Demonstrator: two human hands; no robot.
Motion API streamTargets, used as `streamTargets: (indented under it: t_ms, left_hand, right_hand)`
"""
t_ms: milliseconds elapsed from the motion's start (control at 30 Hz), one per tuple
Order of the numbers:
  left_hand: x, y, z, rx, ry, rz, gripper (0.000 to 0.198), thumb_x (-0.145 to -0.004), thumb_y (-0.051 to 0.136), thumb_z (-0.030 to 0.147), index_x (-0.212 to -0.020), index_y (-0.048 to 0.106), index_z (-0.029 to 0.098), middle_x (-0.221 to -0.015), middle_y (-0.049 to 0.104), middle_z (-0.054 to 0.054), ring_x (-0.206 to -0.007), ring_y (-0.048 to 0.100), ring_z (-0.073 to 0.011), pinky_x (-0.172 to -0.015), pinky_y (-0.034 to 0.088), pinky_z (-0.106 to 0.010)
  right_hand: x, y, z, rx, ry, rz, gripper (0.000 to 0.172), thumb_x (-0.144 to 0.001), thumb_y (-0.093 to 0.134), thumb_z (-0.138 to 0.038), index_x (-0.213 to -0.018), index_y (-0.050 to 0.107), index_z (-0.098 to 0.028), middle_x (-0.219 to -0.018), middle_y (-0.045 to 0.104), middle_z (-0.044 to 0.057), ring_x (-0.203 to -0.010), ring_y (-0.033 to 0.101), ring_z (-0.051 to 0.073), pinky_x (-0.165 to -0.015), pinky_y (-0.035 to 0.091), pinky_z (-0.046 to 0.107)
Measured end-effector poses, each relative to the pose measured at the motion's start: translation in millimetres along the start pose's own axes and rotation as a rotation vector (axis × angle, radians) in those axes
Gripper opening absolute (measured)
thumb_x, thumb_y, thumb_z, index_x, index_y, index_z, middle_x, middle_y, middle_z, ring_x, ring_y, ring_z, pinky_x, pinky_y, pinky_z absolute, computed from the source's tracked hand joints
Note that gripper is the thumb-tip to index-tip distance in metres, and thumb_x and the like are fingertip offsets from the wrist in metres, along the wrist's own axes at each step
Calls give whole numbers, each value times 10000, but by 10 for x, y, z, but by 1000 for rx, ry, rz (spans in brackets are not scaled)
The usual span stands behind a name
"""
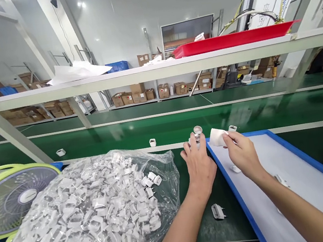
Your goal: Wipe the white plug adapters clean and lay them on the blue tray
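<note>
Two bare hands worked above a green bench (204,231), between a clear plastic bag (171,177) heaped with white plug pieces (101,203) on the left and a blue-rimmed tray (234,191) on the right. A small container (198,130) with a round, shiny top stood at the far side of the bench, just left of the tray's far corner.

The likeliest mishap was the container tipping, if the fingers on it pushed sideways instead of down. A second risk lay with the white cloth or paper (217,137): swung further back, it could have knocked the small white piece (232,128) just behind it. Nearer the body, a single plug piece (218,212) lay loose on the bench beside the left forearm, where a careless drag of the arm might have swept it off the front edge. The bag's slack film, close to that same forearm, could have snagged and spilled pieces.

The left hand (198,163) reached forward, palm down, its fingers parted and slightly bent at the container; whether they gripped it or merely rested there could not be told, since they hid its lower part. The right hand (241,151), partly closed above the tray, pinched the cloth or paper by its near end between thumb and fingers.
</note>
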State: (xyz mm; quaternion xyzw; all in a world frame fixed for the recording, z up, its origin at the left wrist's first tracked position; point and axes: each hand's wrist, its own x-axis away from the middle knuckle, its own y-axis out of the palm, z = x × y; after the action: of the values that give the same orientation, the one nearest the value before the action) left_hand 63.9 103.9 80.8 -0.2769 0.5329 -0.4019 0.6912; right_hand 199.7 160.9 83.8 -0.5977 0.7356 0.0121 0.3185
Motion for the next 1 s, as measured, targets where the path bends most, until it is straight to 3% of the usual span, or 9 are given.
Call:
streamTargets:
  t_ms: [333,667,900,1000]
  left_hand:
    - [-31,10,31,-13,-32,-8,797,-807,461,-6,-1538,361,295,-1620,372,-51,-1131,479,-290,-866,483,-436]
    - [1,76,-24,1,-43,-14,876,-762,455,-39,-1558,338,306,-1646,338,-50,-1131,498,-287,-861,485,-433]
    - [58,117,-74,-83,-13,-2,885,-791,447,-45,-1586,293,313,-1663,315,-51,-1136,492,-293,-875,490,-450]
    - [67,113,-83,-118,-19,-18,919,-790,423,-66,-1596,261,344,-1675,296,-26,-1088,507,-280,-843,501,-435]
  right_hand:
    - [-7,4,50,-14,27,9,403,-962,480,-497,-995,730,-183,-1010,728,101,-894,644,265,-809,476,381]
    - [-18,-23,42,19,-14,17,405,-981,462,-494,-913,717,-187,-968,717,97,-871,649,258,-779,486,370]
    - [-171,75,-139,136,-216,25,377,-1025,391,-383,-994,702,-172,-981,676,120,-921,625,265,-833,488,406]
    - [-266,115,-238,219,-383,-59,389,-1028,359,-341,-1147,687,-169,-1068,639,149,-996,590,290,-900,462,439]
